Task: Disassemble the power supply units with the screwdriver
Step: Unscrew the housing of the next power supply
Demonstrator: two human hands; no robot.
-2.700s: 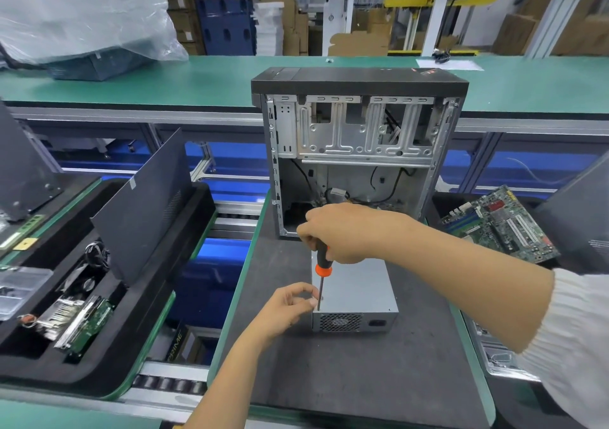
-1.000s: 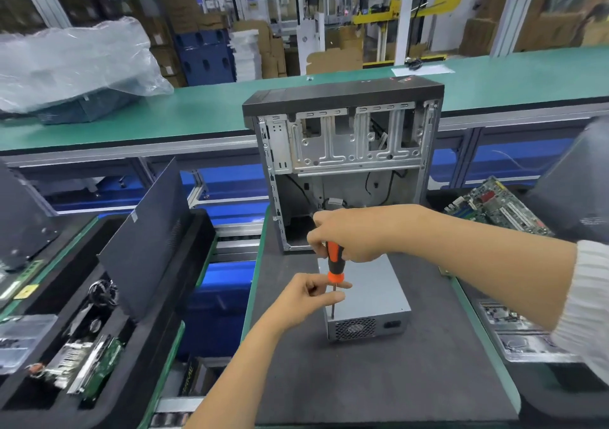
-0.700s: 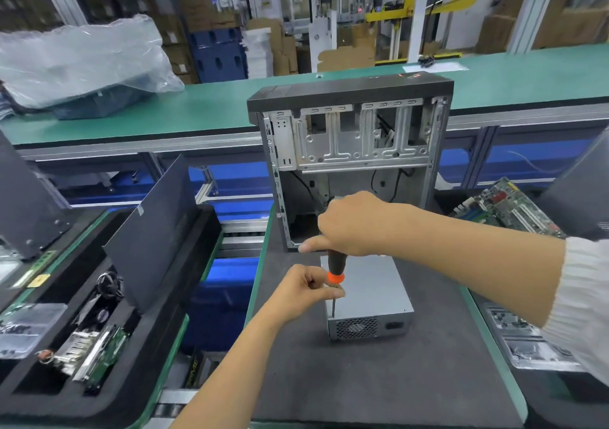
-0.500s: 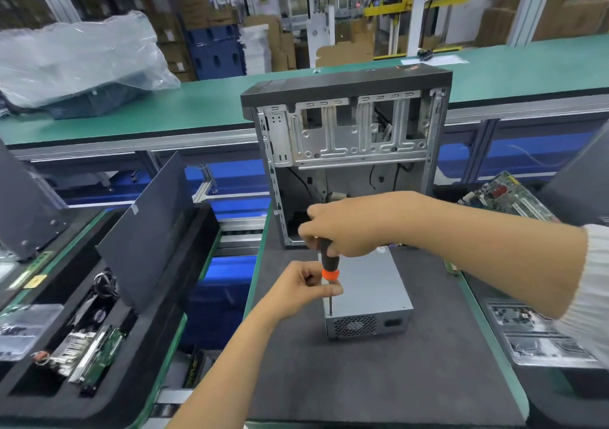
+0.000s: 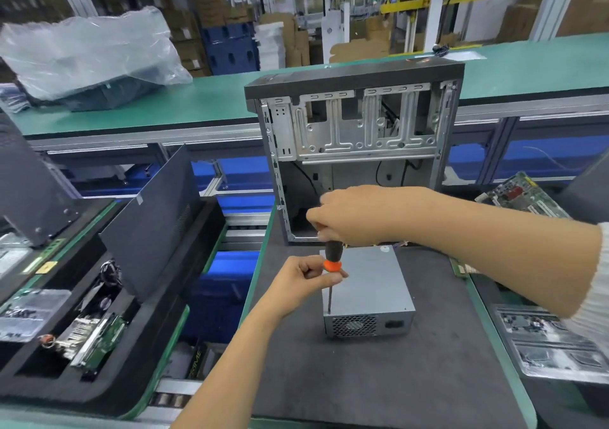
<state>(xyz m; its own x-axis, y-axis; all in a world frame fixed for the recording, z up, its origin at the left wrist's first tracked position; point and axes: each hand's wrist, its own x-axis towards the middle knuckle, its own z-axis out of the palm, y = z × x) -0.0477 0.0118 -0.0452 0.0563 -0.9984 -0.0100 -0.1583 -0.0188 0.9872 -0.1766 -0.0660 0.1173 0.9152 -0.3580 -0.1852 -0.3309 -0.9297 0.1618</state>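
On the PSU (image 5: 369,283) corner: right hand (image 5: 349,217) grips the screwdriver (image 5: 332,260) handle, left hand (image 5: 306,277) pinches its collar; I'd keep it vertical and press down.

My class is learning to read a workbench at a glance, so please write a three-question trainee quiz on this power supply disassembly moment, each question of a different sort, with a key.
1. True or false: the screwdriver tip meets the top of the power supply unit near its front left corner.
2. Which hand grips the screwdriver's handle from above? A. left hand B. right hand
3. Fill in: behind the unit stands an open computer ____.

Key: 1 true; 2 B; 3 case. The left hand pinches the screwdriver at its orange collar.
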